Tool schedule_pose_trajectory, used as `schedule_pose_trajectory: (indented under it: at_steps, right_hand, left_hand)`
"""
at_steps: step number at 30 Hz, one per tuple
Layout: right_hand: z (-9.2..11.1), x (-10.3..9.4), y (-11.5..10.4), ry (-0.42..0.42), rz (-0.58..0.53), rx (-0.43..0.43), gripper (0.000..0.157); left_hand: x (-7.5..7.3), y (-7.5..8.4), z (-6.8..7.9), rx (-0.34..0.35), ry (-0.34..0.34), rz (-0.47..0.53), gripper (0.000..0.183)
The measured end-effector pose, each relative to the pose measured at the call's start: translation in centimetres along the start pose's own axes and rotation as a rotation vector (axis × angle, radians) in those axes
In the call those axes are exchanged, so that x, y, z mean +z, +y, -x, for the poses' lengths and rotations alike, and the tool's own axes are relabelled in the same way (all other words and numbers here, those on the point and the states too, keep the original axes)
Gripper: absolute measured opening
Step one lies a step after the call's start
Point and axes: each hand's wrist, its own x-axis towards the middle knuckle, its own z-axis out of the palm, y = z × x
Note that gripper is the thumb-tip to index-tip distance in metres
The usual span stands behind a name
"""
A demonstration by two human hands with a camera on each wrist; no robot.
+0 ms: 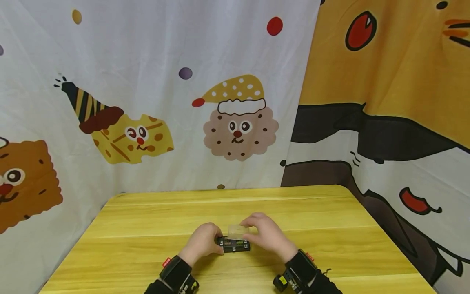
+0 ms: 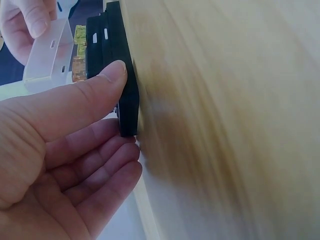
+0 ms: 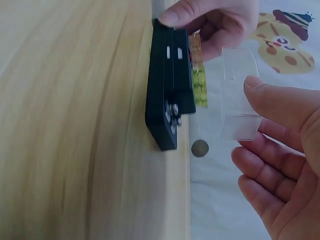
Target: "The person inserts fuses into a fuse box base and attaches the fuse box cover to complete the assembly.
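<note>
A black fuse box (image 1: 240, 247) sits on the table, with a row of yellow-green fuses (image 3: 199, 86) and orange fuses (image 2: 79, 69) standing up from it. My left hand (image 1: 202, 241) holds the box at its left end, thumb on the near side and fingers behind. Between the thumb and fingers of my right hand (image 1: 267, 234) is a clear plastic cover (image 3: 240, 95) with small slots in its wall. In both wrist views a gap shows between the cover and the fuses. Metal screw terminals (image 3: 174, 114) show at the box's right end.
The wood-grain table (image 1: 154, 212) reaches back to a hanging cloth (image 1: 147, 53) printed with cartoon food. A second, orange and white cloth (image 1: 330, 81) hangs along the right side. Black wrist straps with cameras sit on both forearms.
</note>
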Motion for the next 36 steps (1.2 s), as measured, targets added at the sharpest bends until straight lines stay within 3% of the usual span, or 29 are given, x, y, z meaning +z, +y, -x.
schedule_pose_trajectory:
  at_steps: [8,36]
  right_hand:
    - [-0.2,0.5,-0.7,-0.017,-0.016,-0.050,0.029]
    - [0.1,2.0,-0.9,-0.066,0.050,-0.036,0.027]
  left_hand:
    - [0.0,0.0,0.0,0.007,-0.004,0.014,0.038]
    - [0.0,0.0,0.2,0.026,0.007,0.008,0.034]
